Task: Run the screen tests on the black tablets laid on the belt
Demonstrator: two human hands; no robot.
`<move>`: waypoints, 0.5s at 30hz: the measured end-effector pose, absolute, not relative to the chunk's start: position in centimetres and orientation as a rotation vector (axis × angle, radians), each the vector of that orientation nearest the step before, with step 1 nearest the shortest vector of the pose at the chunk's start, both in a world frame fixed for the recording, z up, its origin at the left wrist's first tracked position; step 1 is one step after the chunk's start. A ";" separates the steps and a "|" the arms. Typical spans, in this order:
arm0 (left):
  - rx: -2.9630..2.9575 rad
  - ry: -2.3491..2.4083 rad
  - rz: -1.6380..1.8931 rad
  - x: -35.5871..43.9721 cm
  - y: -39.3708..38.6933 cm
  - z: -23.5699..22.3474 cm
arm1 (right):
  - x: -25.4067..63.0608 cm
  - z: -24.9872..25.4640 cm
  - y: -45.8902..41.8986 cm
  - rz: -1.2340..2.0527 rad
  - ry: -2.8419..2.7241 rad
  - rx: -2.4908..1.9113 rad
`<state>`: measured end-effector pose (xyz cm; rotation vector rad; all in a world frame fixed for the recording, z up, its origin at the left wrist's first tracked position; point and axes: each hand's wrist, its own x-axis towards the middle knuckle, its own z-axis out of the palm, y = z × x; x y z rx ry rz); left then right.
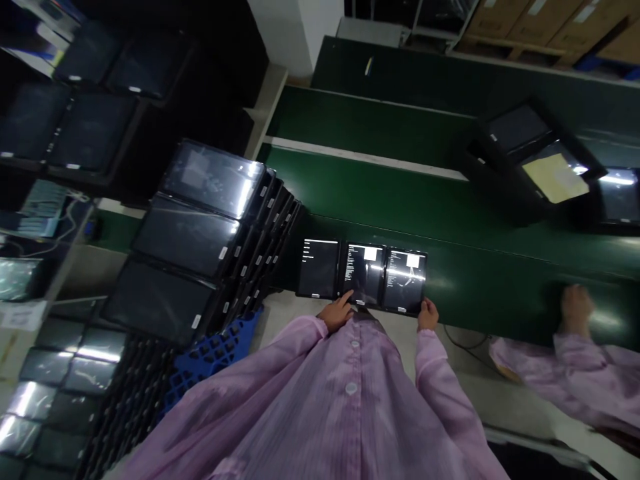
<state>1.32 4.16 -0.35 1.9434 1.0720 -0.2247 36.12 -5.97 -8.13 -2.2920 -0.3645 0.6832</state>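
Three tablets lie side by side at the near edge of the green bench [475, 293]; whether a black tray carries them I cannot tell. White text lines show on the left tablet [319, 270]. The middle tablet [363, 277] and right tablet [404, 283] show small text and a white square. My left hand [337, 313] is at the lower left corner of the middle tablet, fingers apart, one finger reaching onto its edge. At the lower right corner of the right tablet, my right hand [427, 315] grips the edge between thumb and fingers.
Stacked black trays of tablets [185, 233] rise close on the left, above a blue plastic pallet [215, 353]. More tablet stacks [95, 127] stand behind. Far right, trays hold tablets and a yellow sheet [555, 177]. A co-worker's blurred hand [577, 310] is over the bench.
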 end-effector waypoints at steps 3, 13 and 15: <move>1.948 1.063 -0.262 1.4 4.2 -0.2 | 36.2 -8.3 -6.0 0.669 -0.366 -2.297; 2.020 1.001 -0.416 1.8 5.4 1.7 | 35.5 -9.0 -6.2 0.604 -0.421 -2.314; 2.038 0.992 -0.430 1.7 5.6 2.0 | 35.1 -9.0 -6.3 0.584 -0.450 -2.324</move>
